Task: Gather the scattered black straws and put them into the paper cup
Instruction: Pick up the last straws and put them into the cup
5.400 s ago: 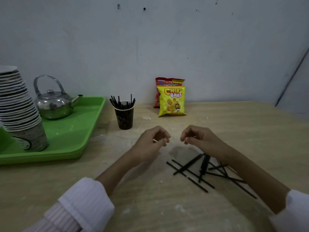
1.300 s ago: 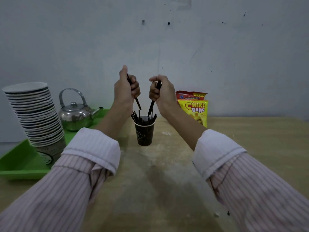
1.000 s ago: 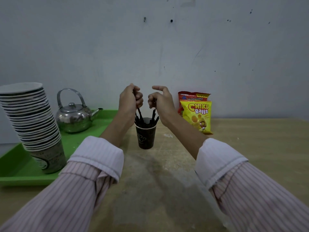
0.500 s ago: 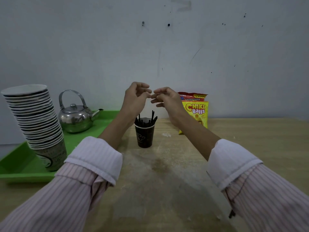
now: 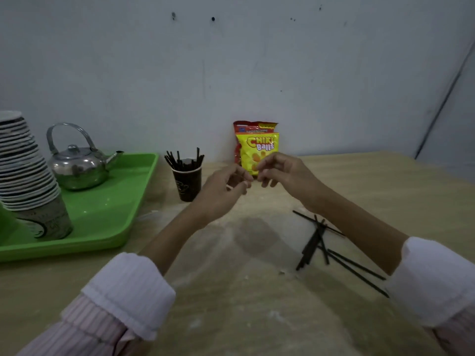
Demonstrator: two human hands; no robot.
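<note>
Both hands, left hand and right hand, held empty with fingers loosely curled above the table; loose black straws lie near right, paper cup of straws far left

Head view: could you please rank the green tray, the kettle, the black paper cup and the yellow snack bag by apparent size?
1. Green tray
2. Kettle
3. Paper cup and snack bag look alike; the hands hide part of the bag.
</note>
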